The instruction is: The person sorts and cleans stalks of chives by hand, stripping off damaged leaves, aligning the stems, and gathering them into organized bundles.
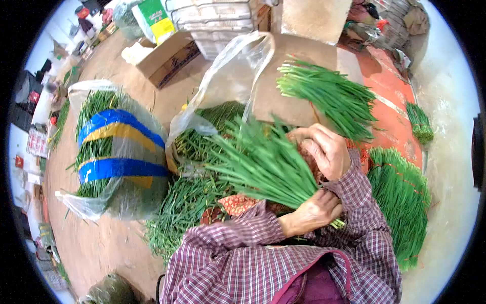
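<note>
A bunch of green garlic chives (266, 164) lies across the front of my body, leaves fanned toward the upper left. My left hand (312, 212) is closed around its lower stems, and the cut ends poke out past the fingers. Just above, my right hand (326, 151) is held beside the bunch with its fingers curled; what they grip, if anything, is hidden. Another bunch of chives (329, 96) rests on a board beyond my hands. Loose trimmed leaves (182, 207) are heaped to the left, below an open clear plastic bag (202, 109) with greens in it.
A stuffed plastic sack with blue bands (121, 144) stands on the left. Tied chives (400, 202) are piled at my right, with a small bundle (419, 123) by the wall. A cardboard box (167, 61) and a white stack (212, 28) are at the back.
</note>
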The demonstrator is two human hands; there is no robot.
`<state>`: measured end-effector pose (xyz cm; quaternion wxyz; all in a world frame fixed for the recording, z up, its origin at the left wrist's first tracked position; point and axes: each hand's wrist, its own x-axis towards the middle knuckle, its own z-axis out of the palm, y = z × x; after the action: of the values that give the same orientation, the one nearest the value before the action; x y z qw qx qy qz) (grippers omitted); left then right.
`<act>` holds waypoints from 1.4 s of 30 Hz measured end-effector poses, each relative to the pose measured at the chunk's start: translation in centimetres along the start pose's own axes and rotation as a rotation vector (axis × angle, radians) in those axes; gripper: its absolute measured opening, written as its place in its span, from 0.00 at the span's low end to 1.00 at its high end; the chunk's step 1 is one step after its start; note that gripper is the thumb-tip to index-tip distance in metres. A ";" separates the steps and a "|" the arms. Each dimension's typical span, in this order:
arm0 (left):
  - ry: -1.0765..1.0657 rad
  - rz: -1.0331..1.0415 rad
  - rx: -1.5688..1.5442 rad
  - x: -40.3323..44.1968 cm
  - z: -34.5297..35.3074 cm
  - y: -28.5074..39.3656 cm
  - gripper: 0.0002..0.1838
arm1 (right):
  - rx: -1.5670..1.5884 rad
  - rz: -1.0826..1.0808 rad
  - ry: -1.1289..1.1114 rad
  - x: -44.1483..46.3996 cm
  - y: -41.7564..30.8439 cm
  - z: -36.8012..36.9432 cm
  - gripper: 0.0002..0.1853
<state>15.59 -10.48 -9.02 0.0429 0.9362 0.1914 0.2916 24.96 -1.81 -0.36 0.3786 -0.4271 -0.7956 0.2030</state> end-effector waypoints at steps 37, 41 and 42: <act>0.609 -0.646 -0.476 9.7 -6.4 -29.3 0.27 | -0.582 0.084 -0.268 11.7 19.4 -6.2 0.50; 0.301 -0.547 0.084 11.5 -2.1 -28.2 0.25 | -0.413 -0.025 -0.190 12.0 19.0 -6.5 0.53; 0.298 -0.567 0.095 11.5 0.4 -28.7 0.25 | -0.411 0.006 -0.156 12.2 18.3 -6.4 0.50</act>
<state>14.91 20.43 -8.74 0.0501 0.7936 0.4623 0.3925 35.31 18.42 -2.91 0.2203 -0.4806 -0.8459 0.0701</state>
